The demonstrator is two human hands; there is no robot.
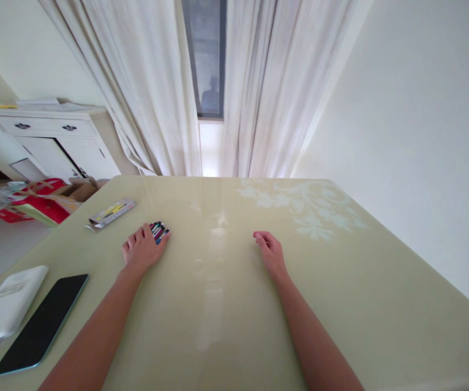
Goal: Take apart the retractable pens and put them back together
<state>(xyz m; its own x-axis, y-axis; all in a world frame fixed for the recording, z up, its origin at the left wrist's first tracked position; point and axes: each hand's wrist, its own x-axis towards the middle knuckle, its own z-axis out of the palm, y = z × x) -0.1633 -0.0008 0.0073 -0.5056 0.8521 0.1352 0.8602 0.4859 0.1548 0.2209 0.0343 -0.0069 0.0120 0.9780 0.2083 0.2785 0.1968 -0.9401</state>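
Left hand (144, 247): laid over the pens, thumb along their right side and fingers spread on the left; it appears to grip them as a bunch, though the palm side is hidden.
Pens (160, 230): between thumb and fingers of the left hand, on the left half of the tabletop (381, 304), their far ends showing; whether they rest on it or are slightly raised, I cannot tell.
Right hand (270, 252): well apart from the pens, over the middle of the tabletop, fingers curled in loosely with the thumb near them; nothing shows in it.
Box (113, 213): beyond the left hand and to its left, lying with its near-end flap open, not touched.
Phone (42, 326): flat, left of the left forearm, beside a white pack (10, 304).
Slip risk: the pens are many and thin, so an uneven squeeze could let some slide out.
Roll risk: the tabletop looks glossy, so a loosened pen could roll away.
Knock risk: a leftward sweep of the left hand could nudge the box.
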